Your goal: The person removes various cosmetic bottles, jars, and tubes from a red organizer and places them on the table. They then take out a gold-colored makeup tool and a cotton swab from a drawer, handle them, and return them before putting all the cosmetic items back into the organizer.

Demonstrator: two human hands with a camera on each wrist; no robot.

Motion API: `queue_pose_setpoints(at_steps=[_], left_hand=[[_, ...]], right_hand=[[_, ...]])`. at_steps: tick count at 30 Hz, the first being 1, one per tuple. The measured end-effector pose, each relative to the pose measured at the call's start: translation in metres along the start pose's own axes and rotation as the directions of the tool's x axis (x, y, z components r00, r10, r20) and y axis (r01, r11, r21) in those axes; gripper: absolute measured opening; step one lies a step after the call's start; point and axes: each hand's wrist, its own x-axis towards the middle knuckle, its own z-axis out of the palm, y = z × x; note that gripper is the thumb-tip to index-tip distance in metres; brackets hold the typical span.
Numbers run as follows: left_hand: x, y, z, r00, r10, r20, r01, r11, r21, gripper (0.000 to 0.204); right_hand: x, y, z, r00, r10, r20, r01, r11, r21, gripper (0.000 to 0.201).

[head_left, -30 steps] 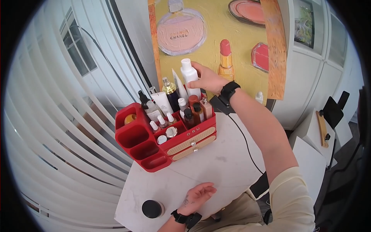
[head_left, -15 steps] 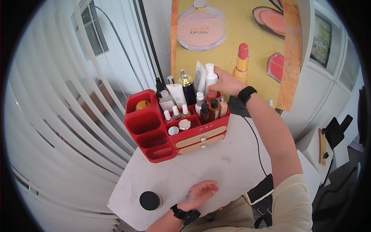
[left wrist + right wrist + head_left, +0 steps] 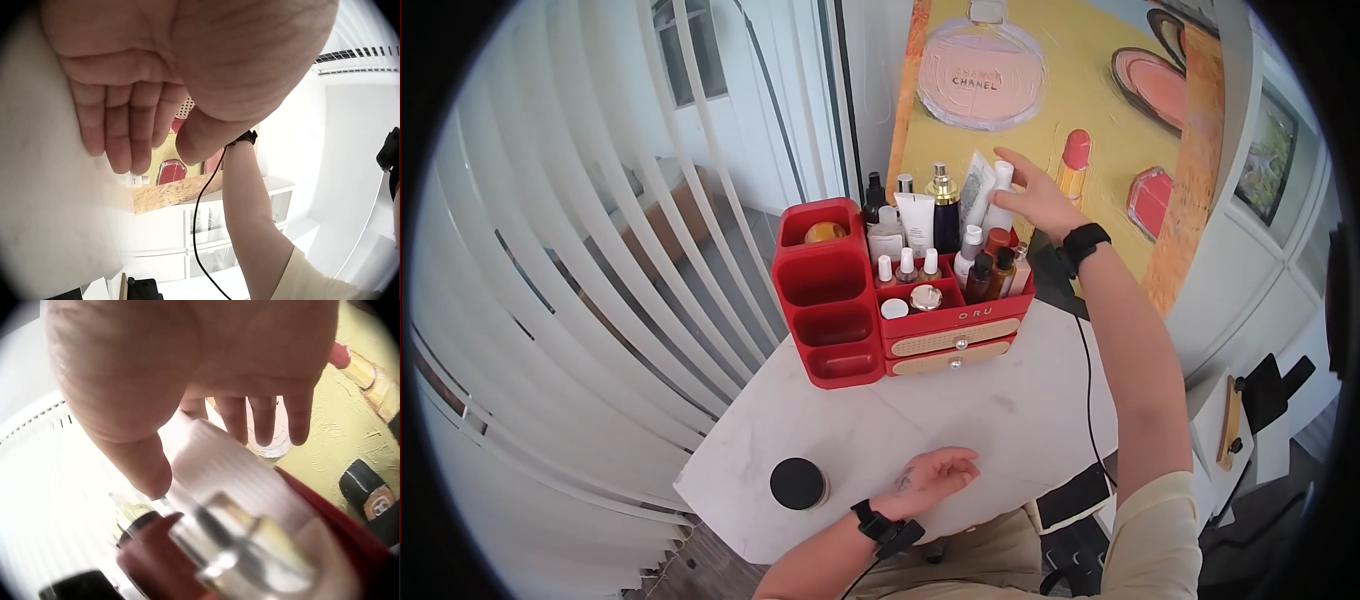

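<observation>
My right hand (image 3: 1045, 205) reaches over the back right of a red makeup organizer (image 3: 830, 370). Its thumb and index finger pinch a white capped bottle (image 3: 999, 216) near the top; the bottle's lower end is hidden inside the organizer. In the right wrist view this bottle (image 3: 228, 469) runs between thumb and index finger, the other fingers straight behind it. A white tube (image 3: 977, 190) leans just left of the bottle. My left hand (image 3: 935, 476) lies near the table's front, fingers loosely bent and holding nothing, as its palm (image 3: 187, 50) shows in the left wrist view.
The organizer also holds a dark blue pump bottle (image 3: 946, 220), nail polish bottles (image 3: 907, 268), small brown bottles (image 3: 1002, 275) and a round ball-like item (image 3: 825, 232). A black-lidded jar (image 3: 798, 484) stands at the front left of the white table (image 3: 880, 420). A cosmetics painting (image 3: 1040, 100) is behind.
The white bottle sits slightly lower in the organizer, with my right hand nearer its cap. The head view has turned, so the organizer appears farther right. My left hand stays on the table.
</observation>
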Motion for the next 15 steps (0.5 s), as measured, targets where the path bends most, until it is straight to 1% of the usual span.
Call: queue_pose_setpoints(at_steps=[1, 3, 4, 5, 6, 7, 9, 10, 12, 13, 15], left_hand=[[0.0, 0.001, 0.001, 1.0, 0.003, 0.0, -0.003, 1.0, -0.001, 0.034], [-0.001, 0.004, 0.001, 1.0, -0.006, -0.002, 0.006, 1.0, -0.008, 0.035], [-0.001, 0.003, 0.0, 1.0, -0.001, -0.005, 0.001, 1.0, -0.007, 0.035], [0.0, 0.002, -0.001, 1.0, -0.003, 0.005, 0.003, 1.0, -0.013, 0.035], [0.0, 0.0, -0.001, 1.0, -0.006, 0.015, 0.007, 1.0, -0.021, 0.035], [0.0, 0.0, -0.001, 1.0, -0.005, 0.013, 0.005, 1.0, -0.025, 0.035], [0.001, 0.002, 0.0, 1.0, -0.023, 0.012, 0.023, 1.0, -0.005, 0.036], [0.001, 0.001, 0.0, 1.0, -0.022, 0.012, 0.022, 1.0, -0.006, 0.036], [0.001, 0.0, 0.0, 1.0, -0.031, 0.005, 0.031, 1.0, -0.002, 0.036], [0.001, 0.001, 0.0, 1.0, -0.029, 0.003, 0.029, 1.0, -0.002, 0.036], [0.001, 0.002, 0.0, 0.999, -0.036, 0.006, 0.036, 0.999, -0.002, 0.036]], right_hand=[[0.005, -0.002, -0.002, 1.0, -0.002, 0.002, 0.002, 1.0, -0.002, 0.068], [0.017, -0.009, -0.005, 0.984, -0.16, 0.077, 0.171, 0.969, -0.179, 0.065], [0.023, -0.013, -0.004, 0.983, -0.166, 0.08, 0.178, 0.968, -0.179, 0.065], [0.028, -0.02, -0.003, 0.988, -0.128, 0.082, 0.149, 0.926, -0.347, 0.06], [0.03, -0.026, 0.0, 0.993, -0.089, 0.077, 0.116, 0.856, -0.504, 0.055], [0.032, -0.031, 0.004, 0.993, -0.089, 0.081, 0.118, 0.855, -0.505, 0.055], [0.033, -0.046, 0.014, 0.986, -0.155, 0.063, 0.158, 0.734, -0.661, 0.038], [0.036, -0.041, 0.019, 0.986, -0.155, 0.064, 0.158, 0.733, -0.661, 0.038], [0.042, -0.032, 0.031, 0.932, -0.341, 0.122, 0.309, 0.57, -0.761, 0.025], [0.046, -0.029, 0.032, 0.931, -0.343, 0.124, 0.311, 0.569, -0.761, 0.025], [0.05, -0.033, 0.035, 0.917, -0.39, 0.082, 0.319, 0.593, -0.739, 0.019]])
